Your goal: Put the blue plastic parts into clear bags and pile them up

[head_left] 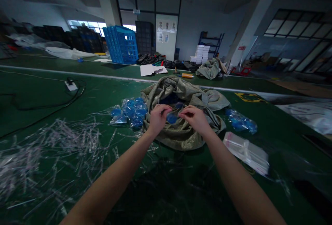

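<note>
Two bare forearms reach in over the worktop [98,95] from its near side, converging on a crumpled olive sack [184,136] that sits short of the far edge. The left hand [158,117] is bent inward at the sack's left part, its thumb and fingertips pinched together; the right hand [195,117] mirrors it, palm down, its fingertips likewise closed. Between them, over the sack's folds, shows a blue disc [171,118]; I cannot tell whether the fingers grip it, or some clear film around it.

Bagged blue pieces [133,110] lie just left of the sack, and a smaller bagged group [241,121] just right of it. Toward the worktop's right side, beside the right forearm, is a stack of clear bags [246,152]. Clear strips [72,138] spread thickly over the near left corner area, some reaching the left forearm. A power strip [71,85] with dark cables stands nearer the far left corner. Beyond the far edge, a second green surface carries a blue crate [120,45], white papers [153,70] and an orange tube [187,75].
</note>
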The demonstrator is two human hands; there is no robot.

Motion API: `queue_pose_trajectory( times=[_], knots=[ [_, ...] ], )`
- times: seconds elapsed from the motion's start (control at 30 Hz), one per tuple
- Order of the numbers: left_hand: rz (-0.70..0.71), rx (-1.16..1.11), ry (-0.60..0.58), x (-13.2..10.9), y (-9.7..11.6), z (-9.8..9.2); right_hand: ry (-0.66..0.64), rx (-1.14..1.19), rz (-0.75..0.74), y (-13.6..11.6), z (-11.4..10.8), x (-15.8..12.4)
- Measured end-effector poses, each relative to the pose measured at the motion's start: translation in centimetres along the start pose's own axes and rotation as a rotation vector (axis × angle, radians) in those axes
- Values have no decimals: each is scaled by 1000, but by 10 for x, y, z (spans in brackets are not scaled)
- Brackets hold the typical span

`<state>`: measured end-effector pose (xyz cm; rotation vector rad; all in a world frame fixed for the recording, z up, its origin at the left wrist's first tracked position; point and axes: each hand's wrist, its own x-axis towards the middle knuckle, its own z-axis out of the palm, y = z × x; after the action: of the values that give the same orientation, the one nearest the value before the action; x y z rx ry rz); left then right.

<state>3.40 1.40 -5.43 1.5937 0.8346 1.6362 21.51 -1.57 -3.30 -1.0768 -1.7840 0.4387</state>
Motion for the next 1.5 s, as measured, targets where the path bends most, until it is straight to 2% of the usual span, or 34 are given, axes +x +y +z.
queue_pose_trajectory(
  times=[0.13, 0.33, 0.47, 0.63, 0.83, 1.07, 1.17, 1.23, 1.27, 1.33, 1.37, 1.43, 1.5],
  knots=[
    [19, 26, -15, -5, -4, -1, -34, -21, -13, 2, -2, -1],
    [-44, -10, 87, -12, -18, -2, -70, -1, 8, -3, -3, -3],
    [-80, -88, 60, -18, -18, -2, -59, 61, 61, -1, -1, -6],
    [-297, -268, 9, -29, -21, -10, 72, 278, 250, 17, 9, -20],
    [-470, -239, -25, -44, -29, -12, 55, 562, 483, 38, 31, -46],
    [-597, -143, -24, -54, -42, -13, 135, 611, 521, 59, 51, -63],
    [-608, -20, -40, -55, -47, -17, 135, 599, 528, 63, 56, -65],
    [-541, 196, -32, -55, -46, -20, 124, 577, 530, 64, 58, -64],
    [-459, 339, -5, -55, -45, -20, 120, 573, 532, 64, 59, -64],
    [-205, 613, 37, -54, -40, -20, 115, 569, 535, 63, 59, -62],
    [-52, 713, 15, -54, -37, -18, 114, 567, 531, 62, 59, -62],
    [233, 830, -130, -53, -30, -12, 113, 559, 516, 61, 59, -60],
    [428, 904, -322, -50, -25, -4, 112, 538, 491, 60, 58, -59]
  ],
)
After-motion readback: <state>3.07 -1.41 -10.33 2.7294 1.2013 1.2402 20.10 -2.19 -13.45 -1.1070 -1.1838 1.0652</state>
